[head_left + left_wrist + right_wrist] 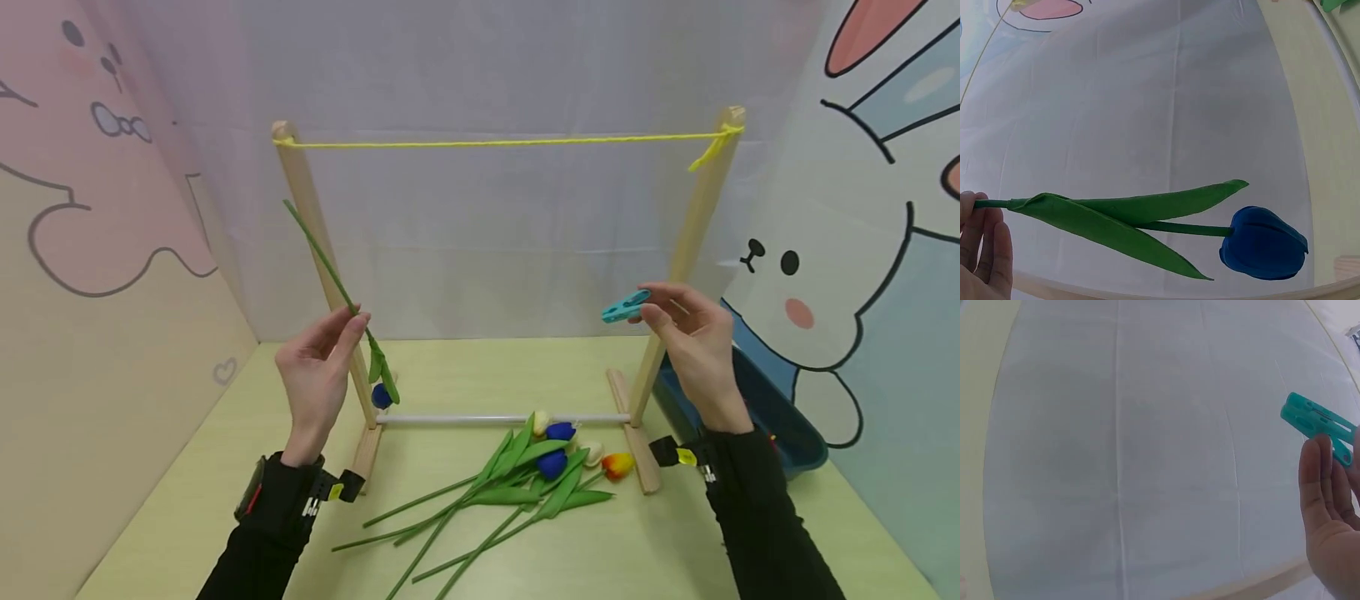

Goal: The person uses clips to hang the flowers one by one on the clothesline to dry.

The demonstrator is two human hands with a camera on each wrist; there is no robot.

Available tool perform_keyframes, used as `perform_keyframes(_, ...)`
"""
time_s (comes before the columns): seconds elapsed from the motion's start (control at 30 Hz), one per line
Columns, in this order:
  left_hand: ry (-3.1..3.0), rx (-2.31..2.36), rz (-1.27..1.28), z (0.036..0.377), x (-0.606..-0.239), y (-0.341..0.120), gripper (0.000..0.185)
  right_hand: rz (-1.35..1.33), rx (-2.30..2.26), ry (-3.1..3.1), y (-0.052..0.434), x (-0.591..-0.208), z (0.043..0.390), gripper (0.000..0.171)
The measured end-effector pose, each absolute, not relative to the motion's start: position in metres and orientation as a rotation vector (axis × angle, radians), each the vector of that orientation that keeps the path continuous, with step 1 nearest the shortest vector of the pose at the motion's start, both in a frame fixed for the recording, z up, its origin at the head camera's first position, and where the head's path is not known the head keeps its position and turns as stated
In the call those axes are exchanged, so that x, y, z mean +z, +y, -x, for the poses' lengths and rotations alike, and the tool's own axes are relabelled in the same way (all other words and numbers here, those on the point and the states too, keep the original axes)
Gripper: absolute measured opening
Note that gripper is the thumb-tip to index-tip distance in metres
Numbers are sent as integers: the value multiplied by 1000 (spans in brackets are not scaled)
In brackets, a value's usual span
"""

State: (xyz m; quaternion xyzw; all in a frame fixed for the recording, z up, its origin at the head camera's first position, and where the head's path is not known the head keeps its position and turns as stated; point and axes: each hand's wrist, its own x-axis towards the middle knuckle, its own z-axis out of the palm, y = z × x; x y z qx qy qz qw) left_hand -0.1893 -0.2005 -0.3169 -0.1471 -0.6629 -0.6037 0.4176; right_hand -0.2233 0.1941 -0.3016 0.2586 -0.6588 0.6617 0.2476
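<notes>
One blue tulip (1141, 209) is pinched in the left hand (318, 367) at head-view 8 o'clock; the right hand (696, 346) pinches a turquoise clothespin (623, 309) at 3 o'clock.

The head view is bright, and the light falls softly and evenly over the surface (487, 375); below the lying flowers (552, 465) there are only weak, diffuse shadows. From which side the light comes, I cannot tell surely. Both wrist views are dimmer: the backdrop (1166, 450) looks grey there, and the blue tulip (1264, 245) appears rather dark. In these two views, straight edges bend into curves near the borders. Fine detail is slightly soft, but the clothespin (1317, 419) is well readable.
</notes>
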Motion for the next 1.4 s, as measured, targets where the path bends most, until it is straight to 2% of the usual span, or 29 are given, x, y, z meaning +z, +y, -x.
perform_keyframes(0.3,-1730,-1464,377,197,-300,-201,23,-845,1653,-1748,170,-272,241,23)
perform_keyframes(0.63,-1744,-1455,386,205,-281,-202,24,-849,1388,-1785,133,-237,250,15)
perform_keyframes(0.8,-1746,-1459,390,207,-276,-201,23,-944,1364,-1802,118,-226,256,17)
perform_keyframes(1.07,-1756,-1476,386,209,-271,-201,23,-1037,1444,-1772,103,-212,264,9)
perform_keyframes(1.4,-1778,-1473,390,214,-263,-201,24,-1251,1310,-1628,61,-187,271,5)
